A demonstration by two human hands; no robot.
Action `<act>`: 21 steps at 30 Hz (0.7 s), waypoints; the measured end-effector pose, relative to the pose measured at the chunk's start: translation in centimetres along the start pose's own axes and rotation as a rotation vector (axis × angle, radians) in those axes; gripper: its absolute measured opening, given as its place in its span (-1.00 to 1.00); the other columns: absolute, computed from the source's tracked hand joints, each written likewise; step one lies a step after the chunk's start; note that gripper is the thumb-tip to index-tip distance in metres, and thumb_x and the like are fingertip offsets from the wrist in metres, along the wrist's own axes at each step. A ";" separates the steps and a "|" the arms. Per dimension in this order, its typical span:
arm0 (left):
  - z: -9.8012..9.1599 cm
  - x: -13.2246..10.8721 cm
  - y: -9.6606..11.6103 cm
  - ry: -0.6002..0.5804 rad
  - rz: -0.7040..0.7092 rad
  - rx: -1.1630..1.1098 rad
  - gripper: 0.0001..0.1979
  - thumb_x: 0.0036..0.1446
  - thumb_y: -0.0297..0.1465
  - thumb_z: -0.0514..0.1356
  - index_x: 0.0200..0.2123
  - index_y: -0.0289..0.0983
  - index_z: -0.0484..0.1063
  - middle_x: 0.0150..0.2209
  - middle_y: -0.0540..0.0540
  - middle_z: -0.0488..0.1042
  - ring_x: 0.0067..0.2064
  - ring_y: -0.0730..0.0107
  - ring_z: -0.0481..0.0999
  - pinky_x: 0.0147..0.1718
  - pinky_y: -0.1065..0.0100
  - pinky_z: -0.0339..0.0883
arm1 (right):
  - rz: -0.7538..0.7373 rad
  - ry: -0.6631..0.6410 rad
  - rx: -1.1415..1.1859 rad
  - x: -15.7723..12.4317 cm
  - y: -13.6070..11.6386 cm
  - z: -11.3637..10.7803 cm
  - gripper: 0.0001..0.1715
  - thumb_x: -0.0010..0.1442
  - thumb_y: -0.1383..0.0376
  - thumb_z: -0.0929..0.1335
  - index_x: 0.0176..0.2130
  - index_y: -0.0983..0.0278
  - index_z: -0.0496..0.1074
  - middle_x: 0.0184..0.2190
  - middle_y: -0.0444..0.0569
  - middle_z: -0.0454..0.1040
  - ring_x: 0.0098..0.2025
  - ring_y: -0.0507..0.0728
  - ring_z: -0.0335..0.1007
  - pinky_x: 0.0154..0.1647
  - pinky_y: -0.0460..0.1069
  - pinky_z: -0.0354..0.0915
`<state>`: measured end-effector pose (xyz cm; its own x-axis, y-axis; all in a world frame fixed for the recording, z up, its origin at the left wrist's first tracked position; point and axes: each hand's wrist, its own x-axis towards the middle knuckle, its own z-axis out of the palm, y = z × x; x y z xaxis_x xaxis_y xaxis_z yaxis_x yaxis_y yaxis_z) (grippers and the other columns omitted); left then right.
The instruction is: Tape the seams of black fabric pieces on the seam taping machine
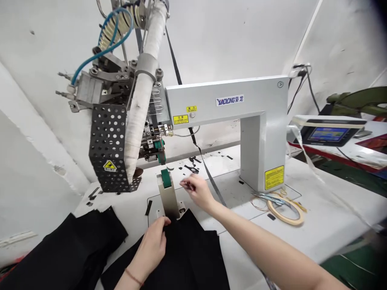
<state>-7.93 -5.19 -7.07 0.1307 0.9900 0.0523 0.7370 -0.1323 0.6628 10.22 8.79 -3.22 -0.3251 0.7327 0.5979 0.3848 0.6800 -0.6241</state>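
My left hand [152, 241] is closed on the upper edge of a black fabric piece [193, 257], pinching it between thumb and fingers. That fabric lies on the white table just in front of an upright metal post [169, 201] topped by a green roller [165, 178]. To the right of the post, my right hand [199, 193] is raised over the table with its fingers curled shut. A small dark item shows in its grip, but its kind is unclear. Above the roller hangs the head of a seam-taping machine [159, 147].
A perforated black guard [109, 149] and a wrapped pipe [142, 100] hang at left. More black fabric [66, 249] lies left. The machine's grey arm [205, 100] spans the back. Black scraps [192, 168], a tape roll [298, 217] and scissors [269, 197] lie on the table.
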 end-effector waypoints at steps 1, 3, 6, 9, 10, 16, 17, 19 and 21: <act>0.0 0.1 0.1 -0.002 -0.017 -0.009 -0.61 0.07 -0.60 -0.12 -0.06 -0.25 0.24 -0.08 -0.17 0.35 0.02 0.30 0.33 0.05 0.22 0.14 | -0.064 0.038 -0.009 1.9 -0.4 0.0 -0.85 0.17 0.24 0.34 -0.34 0.26 0.47 -0.41 -0.02 0.40 -0.35 0.08 0.34 -0.32 -0.06 0.22; 0.1 0.5 0.6 0.013 -0.088 -0.002 -0.58 0.07 -0.56 -0.09 0.00 -0.27 0.26 -0.06 -0.19 0.37 0.04 0.27 0.33 0.08 0.19 0.12 | -0.146 0.045 -0.076 5.5 -1.1 0.2 -0.84 0.11 0.21 0.38 -0.34 0.26 0.47 -0.40 -0.02 0.41 -0.38 0.07 0.33 -0.33 -0.07 0.20; -0.3 1.1 1.8 0.038 -0.229 0.004 -0.68 0.12 -0.32 0.03 -0.09 -0.27 0.39 -0.13 -0.17 0.47 -0.04 0.18 0.40 0.00 0.15 0.19 | -0.173 -0.012 -0.227 9.2 -1.4 0.8 -0.92 0.04 0.30 0.41 -0.37 0.26 0.48 -0.37 -0.04 0.43 -0.38 0.06 0.34 -0.35 -0.09 0.18; -1.1 1.6 2.9 0.020 -0.273 -0.024 -0.74 0.11 -0.21 0.07 -0.35 -0.22 0.47 -0.29 -0.07 0.53 -0.18 0.17 0.46 -0.15 0.19 0.24 | -0.136 -0.024 -0.272 9.6 -1.3 1.0 -0.96 0.04 0.36 0.39 -0.40 0.27 0.49 -0.37 -0.03 0.43 -0.37 0.07 0.35 -0.35 -0.08 0.18; -1.4 1.7 3.2 0.006 -0.256 -0.049 -0.76 0.12 -0.22 0.06 -0.39 -0.20 0.47 -0.32 -0.04 0.54 -0.20 0.19 0.46 -0.17 0.21 0.25 | -0.133 -0.026 -0.226 9.0 -1.3 0.8 -0.95 0.05 0.34 0.38 -0.40 0.27 0.49 -0.37 -0.02 0.44 -0.36 0.08 0.35 -0.34 -0.08 0.19; -3.1 2.4 3.7 -0.008 -0.038 -0.236 -0.79 0.14 -0.24 0.11 -0.28 -0.12 0.53 -0.24 0.04 0.56 -0.16 0.34 0.48 -0.12 0.39 0.24 | -0.080 -0.777 0.425 2.0 -1.2 -1.5 -0.62 -0.02 0.14 0.45 -0.20 0.26 0.51 -0.38 -0.10 0.47 -0.39 0.03 0.30 -0.39 -0.10 0.18; -3.5 2.7 3.6 0.011 -0.019 -0.243 -0.78 0.14 -0.22 0.11 -0.27 -0.12 0.53 -0.24 0.03 0.55 -0.17 0.35 0.48 -0.13 0.40 0.25 | 0.006 -0.883 0.444 1.2 -1.0 -1.9 -0.61 -0.04 0.12 0.46 -0.22 0.27 0.51 -0.45 -0.13 0.43 -0.44 0.01 0.26 -0.44 -0.10 0.14; -4.5 3.4 3.1 0.043 -0.030 -0.186 -0.77 0.14 -0.21 0.11 -0.26 -0.15 0.51 -0.26 0.00 0.54 -0.19 0.33 0.48 -0.15 0.37 0.25 | 0.177 -0.907 0.422 0.4 -0.3 -2.7 -0.67 -0.04 0.10 0.45 -0.34 0.31 0.50 -0.57 -0.18 0.31 -0.51 -0.02 0.14 -0.49 -0.10 0.07; -5.5 4.2 2.3 0.090 -0.083 -0.071 -0.75 0.13 -0.19 0.11 -0.27 -0.18 0.51 -0.29 -0.05 0.52 -0.22 0.27 0.46 -0.16 0.30 0.24 | 0.276 -0.794 0.425 0.5 0.2 -3.2 -0.70 0.02 0.11 0.41 -0.41 0.32 0.46 -0.58 -0.19 0.23 -0.50 -0.03 0.07 -0.47 -0.09 0.04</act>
<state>-9.32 -1.07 -1.17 0.0087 0.9982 0.0597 0.6937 -0.0490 0.7186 12.88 9.20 -1.47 -0.8236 0.5669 -0.0184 0.2392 0.3177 -0.9175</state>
